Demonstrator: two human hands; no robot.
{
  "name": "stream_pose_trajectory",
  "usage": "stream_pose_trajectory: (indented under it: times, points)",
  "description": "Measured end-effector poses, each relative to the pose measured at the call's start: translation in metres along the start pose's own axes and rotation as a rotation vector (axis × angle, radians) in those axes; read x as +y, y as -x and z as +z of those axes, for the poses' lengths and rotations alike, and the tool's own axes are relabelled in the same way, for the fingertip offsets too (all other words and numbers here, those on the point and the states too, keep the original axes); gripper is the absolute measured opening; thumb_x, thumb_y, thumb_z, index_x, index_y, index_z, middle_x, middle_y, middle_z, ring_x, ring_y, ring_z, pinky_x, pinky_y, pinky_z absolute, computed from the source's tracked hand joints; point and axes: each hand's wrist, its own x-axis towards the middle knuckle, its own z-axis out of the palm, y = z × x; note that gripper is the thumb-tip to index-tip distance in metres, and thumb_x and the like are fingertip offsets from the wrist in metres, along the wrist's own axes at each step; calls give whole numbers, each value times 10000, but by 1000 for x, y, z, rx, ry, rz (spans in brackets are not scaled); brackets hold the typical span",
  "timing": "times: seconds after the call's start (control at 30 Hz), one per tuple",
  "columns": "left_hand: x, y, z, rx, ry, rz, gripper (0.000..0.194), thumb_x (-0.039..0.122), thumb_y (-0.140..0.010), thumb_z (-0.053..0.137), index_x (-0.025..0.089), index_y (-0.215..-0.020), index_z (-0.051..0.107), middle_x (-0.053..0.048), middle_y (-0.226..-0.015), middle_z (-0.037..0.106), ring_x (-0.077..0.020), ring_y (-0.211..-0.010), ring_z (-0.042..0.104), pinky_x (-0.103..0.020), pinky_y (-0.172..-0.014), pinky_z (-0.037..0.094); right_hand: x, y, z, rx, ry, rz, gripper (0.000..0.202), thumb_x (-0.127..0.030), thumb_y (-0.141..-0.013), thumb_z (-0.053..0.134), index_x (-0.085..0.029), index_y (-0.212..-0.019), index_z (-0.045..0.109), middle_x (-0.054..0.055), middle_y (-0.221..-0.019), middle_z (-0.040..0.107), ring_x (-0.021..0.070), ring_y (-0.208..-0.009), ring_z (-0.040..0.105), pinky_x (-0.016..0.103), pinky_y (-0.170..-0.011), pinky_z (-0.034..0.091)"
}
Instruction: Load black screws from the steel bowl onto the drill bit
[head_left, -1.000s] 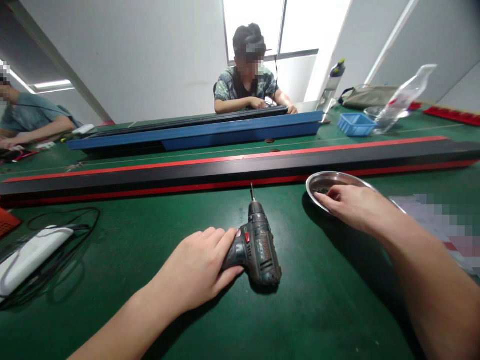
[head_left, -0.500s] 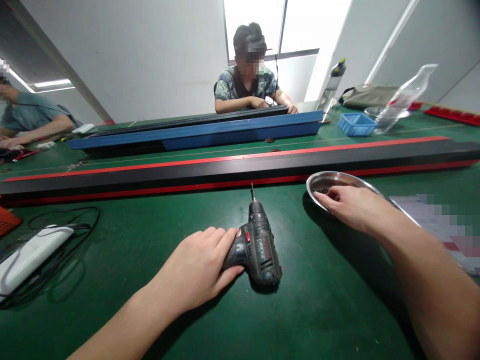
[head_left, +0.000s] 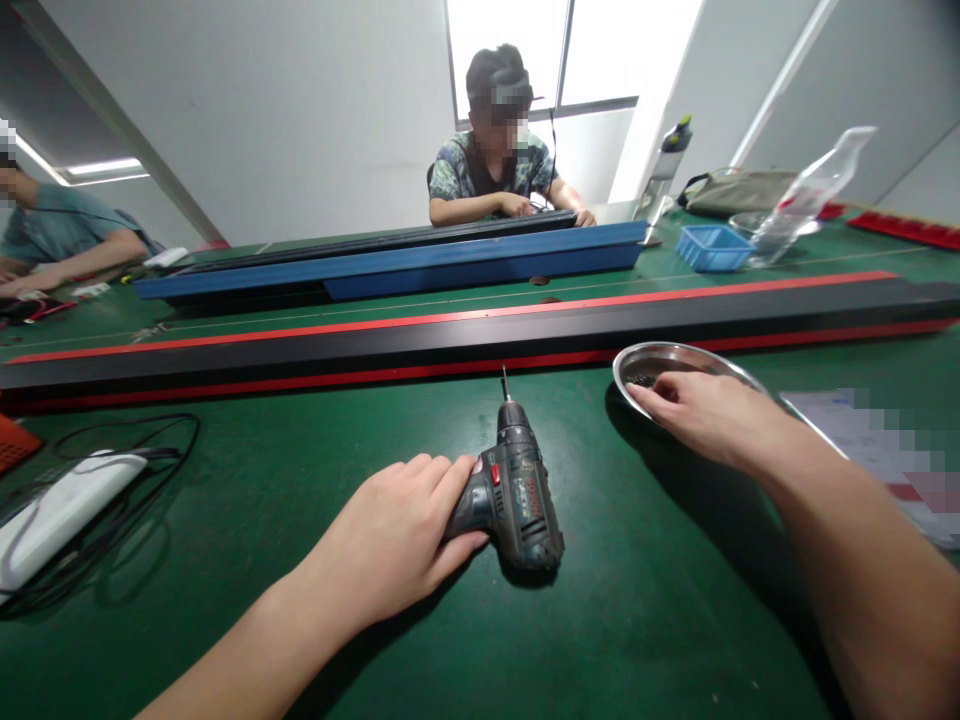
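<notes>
My left hand is wrapped round the handle of a dark cordless drill, which lies on its side on the green table. The drill's bit points at a long black bar with red edges. My right hand reaches into a round metal bowl with small dark pieces inside. Its fingers are bent together at the bowl's left part, and their tips are hidden, so what they hold cannot be made out.
Behind the bar lie a long blue piece and a blue basket. A clear bottle leans beside it. A white device with black cables is at left, a paper at right. Two people sit across the table.
</notes>
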Motion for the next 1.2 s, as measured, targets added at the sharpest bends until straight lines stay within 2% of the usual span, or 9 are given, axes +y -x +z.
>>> stream_pose_trajectory:
  times: [0.63,1.2]
  points:
    - [-1,0,1,1,2,-3,538,466,-1004,577,193,-1455,470,-91,-1130,674,-284,-989,636,-444,-856,543,-2,1,0,11,6,7,540,-610,-985,400,-217,-809,725,147,-840,750,290,-726,683,398,-682,477]
    - [0,-1,0,-21,0,-6,536,464,-1016,557,181,-1461,458,-95,-1151,663,-286,-1003,626,-451,-872,541,-5,2,-6,-41,3,58,519,-637,-993,396,-215,-948,695,158,-955,744,305,-850,684,395,-739,436]
